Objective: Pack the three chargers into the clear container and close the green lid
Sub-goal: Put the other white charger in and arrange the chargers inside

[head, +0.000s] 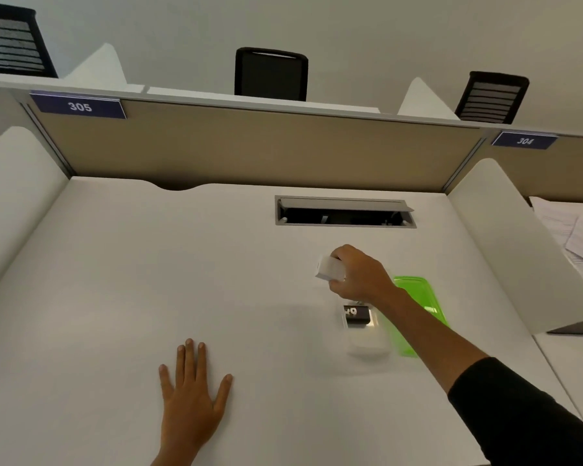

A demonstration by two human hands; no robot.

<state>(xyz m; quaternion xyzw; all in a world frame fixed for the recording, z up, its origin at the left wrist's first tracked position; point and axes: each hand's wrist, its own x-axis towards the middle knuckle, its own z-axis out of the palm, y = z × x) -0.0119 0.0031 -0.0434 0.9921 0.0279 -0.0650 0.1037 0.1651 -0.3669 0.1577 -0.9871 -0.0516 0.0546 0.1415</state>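
White desk surface (115, 280) is being viewed from above, bounded by a tan partition (249, 146) carrying a blue "305" label (80, 106); a second label, "304" (524, 141), is being shown to the right. An open cable hatch (345, 212) is set into the desk near the partition.

Left hand (191, 395) is being rested palm-down on the bare desk, fingers spread flat, nothing held.

Right hand (359, 275) is being held out beyond the clear container (366, 334), fingers curled around a white charger (330, 269), which is being kept off the desk and tilted.

Inside the container, a dark charger (356, 314) with pale lettering is being seen at the far end. Green lid (418, 314) is lying on the desk just beside the container's right side, partly crossed by the forearm. A third charger cannot be made out.

Black chair backs (271, 74) are being seen over the partition.
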